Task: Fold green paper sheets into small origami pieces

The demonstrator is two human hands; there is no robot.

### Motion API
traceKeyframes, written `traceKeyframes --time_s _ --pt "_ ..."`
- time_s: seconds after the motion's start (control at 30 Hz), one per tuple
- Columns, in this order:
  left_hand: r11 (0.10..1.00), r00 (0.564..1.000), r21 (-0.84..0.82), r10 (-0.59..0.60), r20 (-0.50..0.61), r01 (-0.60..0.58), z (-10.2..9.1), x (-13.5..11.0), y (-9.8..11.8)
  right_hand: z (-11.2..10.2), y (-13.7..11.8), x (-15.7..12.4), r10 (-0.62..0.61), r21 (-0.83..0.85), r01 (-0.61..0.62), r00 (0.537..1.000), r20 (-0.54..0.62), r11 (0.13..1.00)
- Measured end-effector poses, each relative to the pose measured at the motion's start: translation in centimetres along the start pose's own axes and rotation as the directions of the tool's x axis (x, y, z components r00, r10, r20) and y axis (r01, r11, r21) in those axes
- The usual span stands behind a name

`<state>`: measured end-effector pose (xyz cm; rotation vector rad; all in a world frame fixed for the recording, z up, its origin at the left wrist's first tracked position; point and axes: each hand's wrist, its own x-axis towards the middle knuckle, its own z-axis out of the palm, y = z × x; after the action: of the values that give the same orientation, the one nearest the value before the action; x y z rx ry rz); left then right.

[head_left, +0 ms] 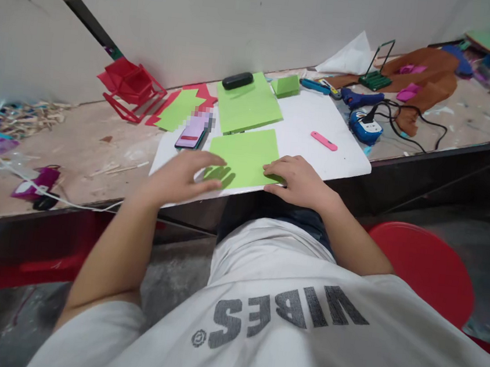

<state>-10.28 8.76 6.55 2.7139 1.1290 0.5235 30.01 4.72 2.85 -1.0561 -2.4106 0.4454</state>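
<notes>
A green paper sheet [245, 156] lies on a white board [318, 156] at the bench's near edge. My left hand [182, 176] hovers over the sheet's left edge with fingers stretched out, casting a shadow on it. My right hand [300, 182] rests on the sheet's right edge, fingers curled down onto the paper. A larger green sheet [247, 105] lies behind, with a black case [237, 80] on its far corner. A phone [193, 132] lies to the left of the sheets.
A pink cutter [323, 140] lies on the white board. A small green box [285, 85], blue glue gun [361, 97], blue plug adapter [365, 127] and cables sit at back right. A red paper model [130, 88] stands back left. A red stool [424, 269] is at my right.
</notes>
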Motion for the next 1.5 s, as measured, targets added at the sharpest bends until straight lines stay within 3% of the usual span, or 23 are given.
traceKeyframes --time_s 0.07,0.13,0.23,0.33,0.47,0.67,0.87,1.0,1.07,1.2,1.37,1.5 --pt "0.998 0.998 -0.026 -0.066 -0.016 0.065 1.8 -2.5 2.5 0.3 0.2 0.0 0.018 0.007 -0.018 0.999 -0.027 1.0" --pt "0.986 0.98 -0.075 -0.156 -0.126 0.148 3.4 -3.9 3.3 0.8 0.2 0.0 0.036 0.002 -0.036 0.998 -0.045 0.999" --pt "0.969 0.927 -0.166 -0.226 -0.301 0.182 5.2 -4.1 3.2 1.3 0.5 -0.2 0.062 0.008 -0.061 0.994 -0.095 0.998" --pt "0.953 0.895 -0.258 -0.25 -0.37 0.159 6.1 -3.3 3.5 1.2 1.0 -0.6 0.051 0.048 -0.045 0.989 -0.142 0.998" --pt "0.947 0.894 -0.296 -0.235 -0.381 0.123 6.3 -2.6 4.8 0.5 1.8 -1.2 -0.009 0.108 0.023 0.991 -0.13 0.994" --pt "0.969 0.944 -0.218 -0.175 -0.28 0.115 6.1 -3.4 6.2 -0.1 1.5 -1.5 -0.013 0.072 0.017 0.998 -0.054 0.997" --pt "0.966 0.898 -0.207 -0.224 -0.378 0.154 6.6 -3.2 6.3 -0.2 1.1 -1.4 0.013 0.069 -0.01 0.999 -0.049 0.998" --pt "0.966 0.897 -0.183 -0.238 -0.372 0.18 6.9 -3.4 6.6 0.0 1.4 -1.5 0.015 0.072 -0.009 0.996 -0.089 0.997" --pt "0.957 0.878 -0.237 -0.254 -0.405 0.167 7.1 -3.7 6.7 0.0 1.3 -1.8 0.034 0.088 -0.023 0.992 -0.119 0.996" --pt "0.903 0.799 -0.387 -0.369 -0.475 0.187 7.7 -3.9 6.6 -0.1 1.1 -2.1 0.102 0.17 -0.071 0.977 -0.185 0.983" --pt "0.821 0.741 -0.529 -0.49 -0.46 0.214 8.1 -3.3 6.2 0.1 1.0 -1.8 0.147 0.244 -0.076 0.945 -0.291 0.967" --pt "0.74 0.713 -0.649 -0.551 -0.434 0.177 7.6 -3.3 6.3 0.3 1.1 -1.7 0.17 0.231 -0.104 0.944 -0.285 0.967"
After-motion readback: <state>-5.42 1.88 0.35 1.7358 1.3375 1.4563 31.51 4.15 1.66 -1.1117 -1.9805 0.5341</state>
